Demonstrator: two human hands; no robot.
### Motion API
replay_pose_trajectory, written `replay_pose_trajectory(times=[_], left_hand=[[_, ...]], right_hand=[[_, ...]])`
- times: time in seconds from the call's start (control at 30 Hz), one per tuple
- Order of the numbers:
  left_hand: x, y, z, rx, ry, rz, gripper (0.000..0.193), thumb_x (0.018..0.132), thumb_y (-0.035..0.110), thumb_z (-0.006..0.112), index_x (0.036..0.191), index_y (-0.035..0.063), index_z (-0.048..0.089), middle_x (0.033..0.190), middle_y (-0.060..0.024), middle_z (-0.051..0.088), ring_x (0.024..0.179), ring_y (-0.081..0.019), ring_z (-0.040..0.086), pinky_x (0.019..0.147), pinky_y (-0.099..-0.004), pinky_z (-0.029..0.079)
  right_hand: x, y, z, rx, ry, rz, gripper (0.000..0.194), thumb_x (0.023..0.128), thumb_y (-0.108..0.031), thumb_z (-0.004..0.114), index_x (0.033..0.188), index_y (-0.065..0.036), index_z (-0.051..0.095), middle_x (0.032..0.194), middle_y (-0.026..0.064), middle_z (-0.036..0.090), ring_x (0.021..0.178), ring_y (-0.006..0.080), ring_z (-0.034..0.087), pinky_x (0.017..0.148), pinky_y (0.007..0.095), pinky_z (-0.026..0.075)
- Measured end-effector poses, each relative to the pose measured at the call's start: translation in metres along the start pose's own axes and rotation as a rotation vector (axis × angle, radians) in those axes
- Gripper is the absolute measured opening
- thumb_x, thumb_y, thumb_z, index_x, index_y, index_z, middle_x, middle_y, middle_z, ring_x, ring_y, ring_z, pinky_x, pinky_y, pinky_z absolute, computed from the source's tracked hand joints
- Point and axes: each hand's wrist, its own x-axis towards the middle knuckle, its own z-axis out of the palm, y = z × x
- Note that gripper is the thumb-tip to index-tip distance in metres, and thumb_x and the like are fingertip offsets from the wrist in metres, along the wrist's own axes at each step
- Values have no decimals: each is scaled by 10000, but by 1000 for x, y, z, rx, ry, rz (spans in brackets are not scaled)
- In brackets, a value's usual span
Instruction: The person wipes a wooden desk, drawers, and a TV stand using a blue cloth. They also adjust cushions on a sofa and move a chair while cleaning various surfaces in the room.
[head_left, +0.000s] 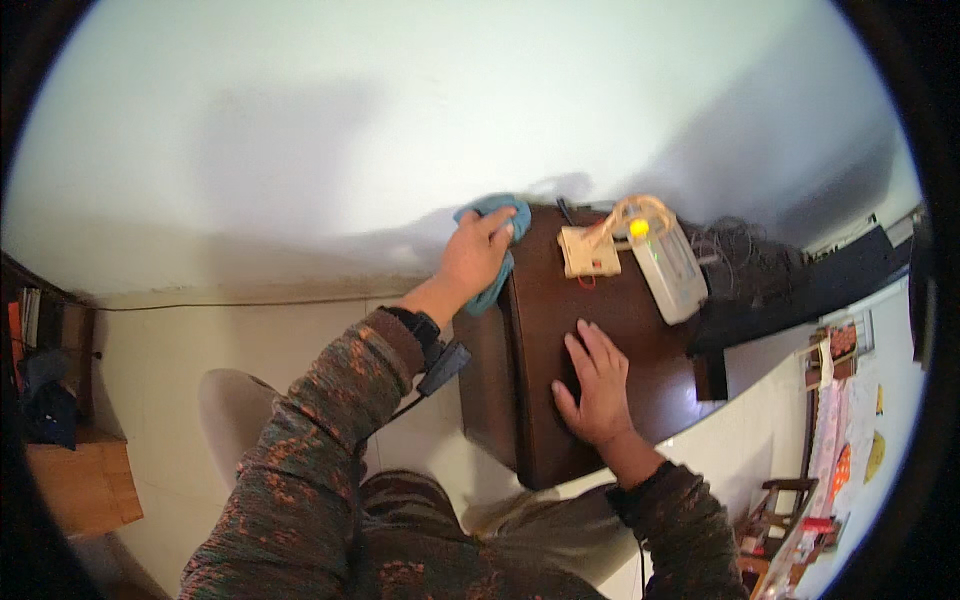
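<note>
My left hand presses on a blue-green cloth at the far left corner of a dark brown wooden cabinet, beside the white wall. The cloth hangs partly down the cabinet's side. My right hand lies with spread fingers on the cabinet top, holding nothing. Beyond it stand a small light wooden box with red wires and a pale plastic device with a green light. A beige looped thing and a yellow piece are at the device's upper end.
Tangled dark cables lie right of the device, near a long black surface. A thin cable runs along the wall's foot. A black plug-like piece hangs by my left wrist. A light wooden box-like piece stands far left.
</note>
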Motion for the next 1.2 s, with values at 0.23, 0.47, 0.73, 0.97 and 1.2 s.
replay_pose_trajectory(times=[0.23, 0.47, 0.73, 0.97, 1.2], left_hand=[[-110, 16, 28, -120, 85, 71, 430, 1000, 201, 494, 1382, 4, 481, 1223, -260, 513, 1116, -401, 532, 985, -409, 419], [-244, 49, 39, -212, -132, -49, 638, 962, 213, 513, 1478, -38, 234, 1199, -286, 418, 1117, -465, 452, 978, -476, 386], [-259, 15, 70, -429, -68, -223, 512, 1008, 116, 434, 1478, -31, 292, 1166, -209, 417, 1081, -368, 466, 993, -385, 382], [-254, -59, 114, -202, 1, -299, 497, 970, 80, 467, 1445, -19, 361, 1098, -228, 465, 1037, -386, 489, 966, -410, 403], [-270, -159, 167, -126, -143, -635, 458, 978, 198, 450, 1388, -5, 451, 1184, -294, 539, 1087, -470, 510, 930, -498, 425]], right_hand=[[0, 1, 2, -18, 14, -9, 626, 805, -260, 679, 1358, -38, 487, 1486, 180, 373, 1372, 366, 348, 1096, 495, 272], [0, -2, 2, -38, 21, -1, 637, 801, -250, 673, 1365, -27, 478, 1483, 185, 378, 1371, 372, 349, 1101, 491, 271], [2, -2, 1, -40, -27, 10, 643, 802, -236, 660, 1375, -18, 465, 1499, 191, 363, 1369, 381, 350, 1102, 499, 263], [5, -1, 0, -36, -62, 4, 662, 797, -232, 652, 1389, -16, 448, 1503, 204, 355, 1363, 406, 349, 1095, 517, 265], [9, 0, -2, -9, -68, -3, 648, 805, -277, 642, 1370, -12, 467, 1487, 215, 382, 1334, 422, 388, 1081, 518, 283]])
